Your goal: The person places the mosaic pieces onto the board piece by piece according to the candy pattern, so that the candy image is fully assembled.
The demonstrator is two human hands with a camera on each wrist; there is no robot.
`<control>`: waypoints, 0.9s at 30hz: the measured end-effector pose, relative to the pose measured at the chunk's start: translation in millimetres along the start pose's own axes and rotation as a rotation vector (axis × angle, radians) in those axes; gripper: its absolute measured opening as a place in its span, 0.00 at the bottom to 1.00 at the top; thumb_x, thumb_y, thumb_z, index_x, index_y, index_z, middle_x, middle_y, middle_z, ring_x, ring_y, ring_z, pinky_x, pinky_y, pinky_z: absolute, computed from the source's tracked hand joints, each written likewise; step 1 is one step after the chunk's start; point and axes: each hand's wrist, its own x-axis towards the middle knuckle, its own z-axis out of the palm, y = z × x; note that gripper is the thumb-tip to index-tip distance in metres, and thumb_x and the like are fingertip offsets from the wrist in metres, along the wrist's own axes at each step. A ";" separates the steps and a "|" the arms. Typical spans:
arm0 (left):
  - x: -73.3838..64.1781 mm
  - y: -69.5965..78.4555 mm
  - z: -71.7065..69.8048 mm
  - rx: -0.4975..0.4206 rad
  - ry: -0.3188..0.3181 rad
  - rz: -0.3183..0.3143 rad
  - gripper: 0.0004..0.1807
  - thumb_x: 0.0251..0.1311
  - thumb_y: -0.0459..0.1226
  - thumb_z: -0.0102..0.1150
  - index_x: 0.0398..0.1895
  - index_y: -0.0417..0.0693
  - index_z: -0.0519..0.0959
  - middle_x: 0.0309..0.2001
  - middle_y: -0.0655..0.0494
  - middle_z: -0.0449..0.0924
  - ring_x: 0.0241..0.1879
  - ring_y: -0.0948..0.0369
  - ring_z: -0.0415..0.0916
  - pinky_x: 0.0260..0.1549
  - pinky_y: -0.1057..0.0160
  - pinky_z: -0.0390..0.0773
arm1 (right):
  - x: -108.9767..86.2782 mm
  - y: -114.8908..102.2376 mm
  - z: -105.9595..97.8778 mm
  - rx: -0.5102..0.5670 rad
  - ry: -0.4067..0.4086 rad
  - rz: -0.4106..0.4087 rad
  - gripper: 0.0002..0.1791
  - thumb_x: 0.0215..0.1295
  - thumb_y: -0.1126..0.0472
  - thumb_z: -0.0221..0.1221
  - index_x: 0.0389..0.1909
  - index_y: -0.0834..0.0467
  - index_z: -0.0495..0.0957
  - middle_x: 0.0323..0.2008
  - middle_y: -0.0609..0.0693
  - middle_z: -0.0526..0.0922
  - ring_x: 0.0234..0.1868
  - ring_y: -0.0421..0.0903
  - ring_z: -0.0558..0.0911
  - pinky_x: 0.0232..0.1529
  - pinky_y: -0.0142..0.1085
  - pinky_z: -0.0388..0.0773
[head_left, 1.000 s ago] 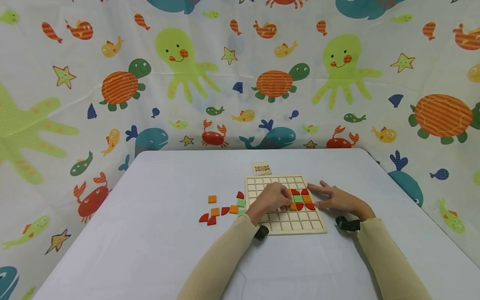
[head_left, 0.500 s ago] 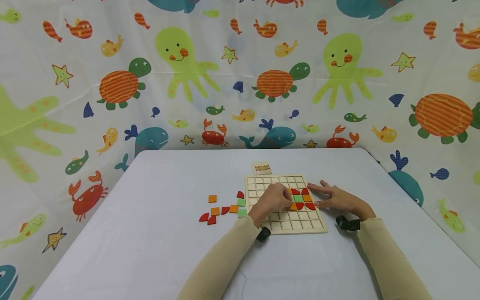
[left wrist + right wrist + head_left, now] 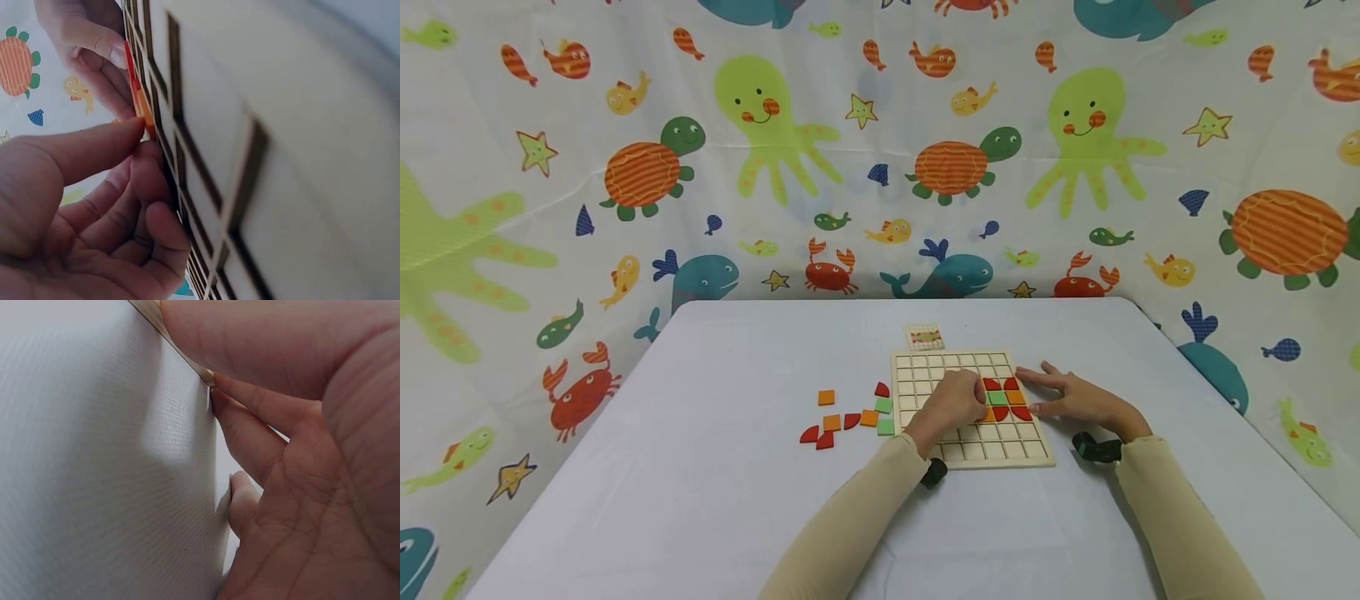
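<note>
In the head view a wooden grid board lies on the table. Red quarter-circle tiles, orange square tiles and a green square tile sit in its right-hand cells. My left hand is over the board's middle; its thumb and index finger pinch at an orange tile in the left wrist view, the other fingers curled. Part of the pattern is hidden under this hand. My right hand rests at the board's right edge, fingers extended and spread, thumb and fingertips touching the wooden rim.
Left of the board lie loose tiles: orange squares, red quarter circles and green squares. A small pattern card lies behind the board. The white table meets a sea-animal curtain at the back.
My left hand has shifted slightly right, now covering the upper orange tile that showed beside its fingertips. My right hand stays at the board's edge. The loose tiles have not moved.
</note>
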 end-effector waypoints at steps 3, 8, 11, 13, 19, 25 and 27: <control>-1.2 -1.6 -1.4 -0.031 -0.002 -0.010 0.09 0.65 0.29 0.71 0.30 0.45 0.79 0.30 0.57 0.78 0.28 0.61 0.72 0.29 0.66 0.72 | -0.1 -0.5 0.9 0.018 -0.001 0.006 0.48 0.67 0.46 0.70 0.84 0.52 0.61 0.83 0.74 0.39 0.80 0.80 0.36 0.66 0.83 0.38; -6.9 -8.5 -9.6 -0.132 -0.018 0.007 0.05 0.68 0.34 0.68 0.34 0.46 0.82 0.32 0.58 0.80 0.30 0.62 0.73 0.29 0.66 0.73 | -0.3 -0.5 1.2 0.012 -0.006 0.008 0.48 0.67 0.45 0.70 0.84 0.52 0.61 0.83 0.74 0.38 0.79 0.82 0.36 0.66 0.83 0.38; -10.2 -15.6 -14.3 -0.228 -0.034 0.051 0.05 0.72 0.38 0.65 0.39 0.46 0.83 0.32 0.58 0.83 0.31 0.62 0.77 0.31 0.66 0.75 | -1.4 -0.3 0.3 0.006 -0.011 -0.005 0.48 0.67 0.44 0.69 0.84 0.53 0.61 0.82 0.75 0.38 0.79 0.82 0.36 0.66 0.83 0.38; -12.6 -19.7 -18.0 -0.308 -0.037 0.077 0.06 0.75 0.39 0.63 0.42 0.46 0.84 0.33 0.58 0.85 0.33 0.60 0.81 0.34 0.65 0.78 | -2.7 -1.0 -0.3 0.008 -0.014 -0.013 0.49 0.66 0.43 0.69 0.84 0.53 0.61 0.82 0.76 0.38 0.78 0.82 0.36 0.65 0.84 0.38; -22.9 -27.4 -37.9 -0.479 -0.021 0.118 0.11 0.79 0.42 0.59 0.54 0.45 0.82 0.39 0.53 0.88 0.42 0.53 0.86 0.49 0.53 0.83 | -3.7 -1.0 -0.6 0.000 -0.013 -0.024 0.49 0.66 0.41 0.69 0.84 0.52 0.61 0.82 0.77 0.38 0.78 0.84 0.36 0.65 0.84 0.39; -33.6 -37.5 -64.9 -0.523 -0.025 0.139 0.18 0.81 0.43 0.56 0.63 0.41 0.77 0.49 0.46 0.87 0.50 0.50 0.85 0.58 0.46 0.80 | -1.9 1.1 -0.4 0.004 -0.002 -0.027 0.50 0.65 0.41 0.70 0.83 0.52 0.62 0.82 0.75 0.39 0.79 0.81 0.37 0.66 0.83 0.39; -37.3 -41.1 -73.2 -0.519 -0.016 0.140 0.20 0.82 0.43 0.55 0.66 0.39 0.75 0.52 0.43 0.86 0.52 0.49 0.84 0.59 0.44 0.79 | -0.8 3.6 -0.1 0.018 0.003 -0.025 0.50 0.64 0.39 0.70 0.83 0.51 0.62 0.83 0.73 0.39 0.80 0.79 0.36 0.67 0.83 0.38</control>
